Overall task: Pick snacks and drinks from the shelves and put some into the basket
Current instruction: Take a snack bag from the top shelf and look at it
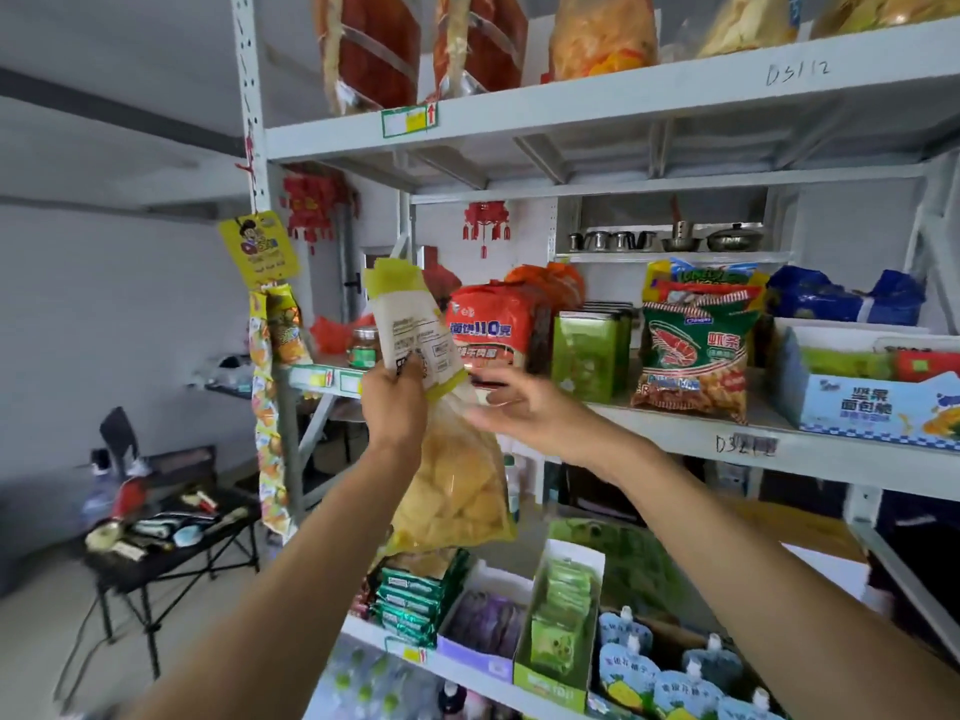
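1. The left hand [395,402] pinches the chip bag [441,433] at its label band; most hangs below the fingers.
2. The right hand [524,407], fingers released, hovers beside it.
3. Likely light, crinkly, crushable; grip the sealed top.

- Two bare forearms enter from the bottom edge, no sleeves in view.
- The left hand [393,402] wears no glove, ring or watch.
- The right hand [524,407] is likewise bare, its wrist plain, with no band or strap.
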